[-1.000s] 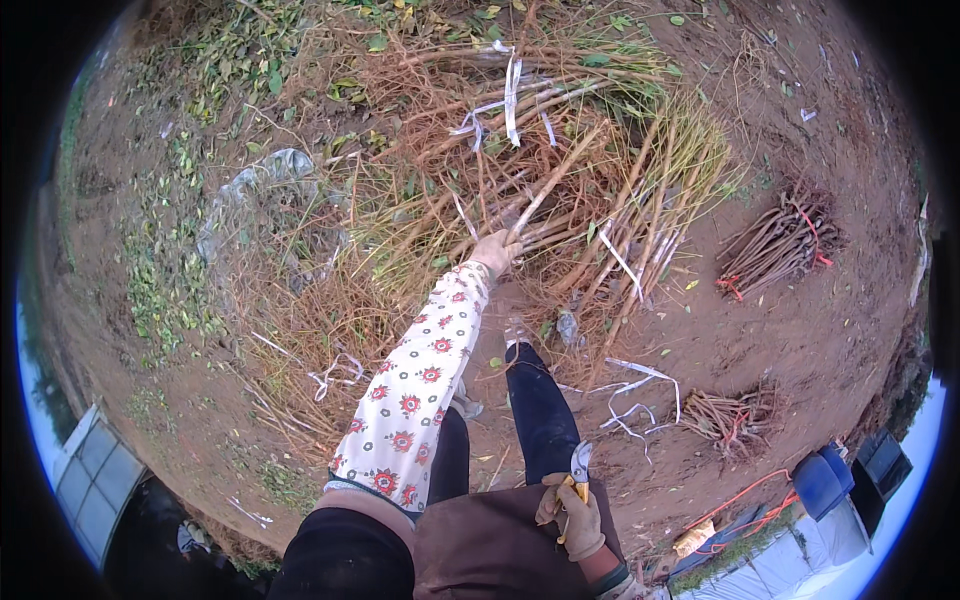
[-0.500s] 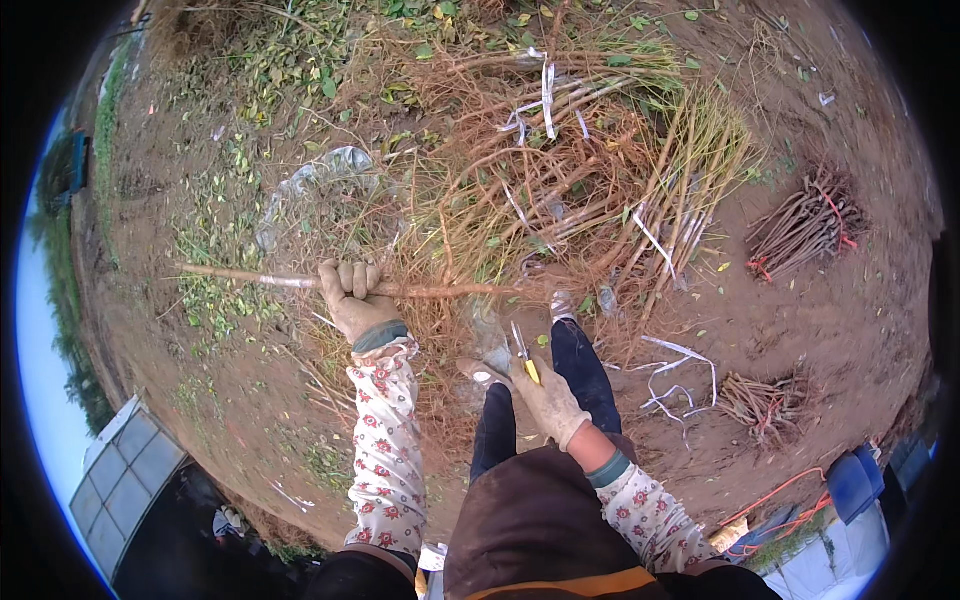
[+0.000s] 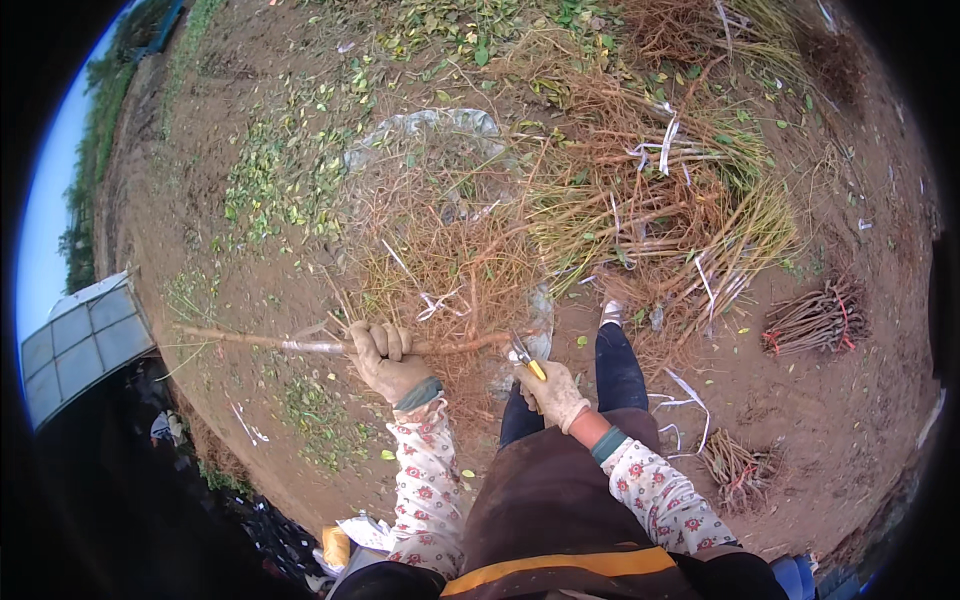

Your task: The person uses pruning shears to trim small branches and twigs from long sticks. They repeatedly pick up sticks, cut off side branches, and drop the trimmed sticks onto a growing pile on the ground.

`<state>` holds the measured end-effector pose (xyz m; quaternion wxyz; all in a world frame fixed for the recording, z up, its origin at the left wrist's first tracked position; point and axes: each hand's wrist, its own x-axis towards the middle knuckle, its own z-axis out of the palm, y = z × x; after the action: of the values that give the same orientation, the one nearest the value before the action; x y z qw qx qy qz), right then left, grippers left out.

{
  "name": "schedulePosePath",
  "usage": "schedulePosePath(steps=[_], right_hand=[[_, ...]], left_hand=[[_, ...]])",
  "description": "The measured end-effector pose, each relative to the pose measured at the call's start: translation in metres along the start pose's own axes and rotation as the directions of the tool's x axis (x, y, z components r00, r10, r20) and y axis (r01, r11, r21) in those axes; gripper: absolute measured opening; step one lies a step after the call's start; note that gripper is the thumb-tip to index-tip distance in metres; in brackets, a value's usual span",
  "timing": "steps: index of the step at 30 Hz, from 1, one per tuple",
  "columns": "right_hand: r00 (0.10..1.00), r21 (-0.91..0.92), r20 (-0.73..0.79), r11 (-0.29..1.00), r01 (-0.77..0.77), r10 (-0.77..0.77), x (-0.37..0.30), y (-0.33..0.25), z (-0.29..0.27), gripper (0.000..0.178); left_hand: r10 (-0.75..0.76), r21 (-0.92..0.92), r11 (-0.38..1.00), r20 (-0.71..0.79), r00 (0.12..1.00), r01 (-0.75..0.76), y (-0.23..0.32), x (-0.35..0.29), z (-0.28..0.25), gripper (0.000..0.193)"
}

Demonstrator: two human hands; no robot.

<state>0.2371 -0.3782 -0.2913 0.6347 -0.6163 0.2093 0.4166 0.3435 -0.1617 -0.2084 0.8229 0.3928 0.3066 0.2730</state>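
My left hand, in a tan work glove, is closed round the middle of a long bare-root sapling. The sapling lies crosswise before me, its thin stem to the left with a pale band of wrapping near my fist, its reddish root end to the right. In my gloved right hand is a pair of pruning shears with yellow handles. Their blades are at the root end of the sapling; whether they are closed on it I cannot make out. Loose cut roots lie on the ground beyond my hands.
A heap of saplings tied with white strips lies ahead to the right. Farther right sits a red-tied bundle, with another bundle nearer me. White strapping curls beside my leg. Fallen leaves and clear plastic sheeting lie ahead left.
My view has swung, so the heaps sit farther right. The shears, earlier apart from the sapling below its roots, are now at its root end. My left hand keeps its grip.
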Motion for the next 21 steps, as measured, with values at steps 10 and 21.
schedulePosePath(steps=[10,21], right_hand=[[0.864,-0.8,0.206,0.43,0.419,-0.46,-0.1,-0.145,0.077,0.037],[0.881,-0.678,0.374,0.563,0.473,-0.291,-0.179,-0.18,0.129,0.039]], left_hand=[[0.147,-0.031,0.989,0.098,0.984,-0.145,0.183,-0.016,-0.039,0.013],[0.172,-0.401,0.882,-0.211,0.962,-0.246,0.283,-0.035,-0.079,0.017]])
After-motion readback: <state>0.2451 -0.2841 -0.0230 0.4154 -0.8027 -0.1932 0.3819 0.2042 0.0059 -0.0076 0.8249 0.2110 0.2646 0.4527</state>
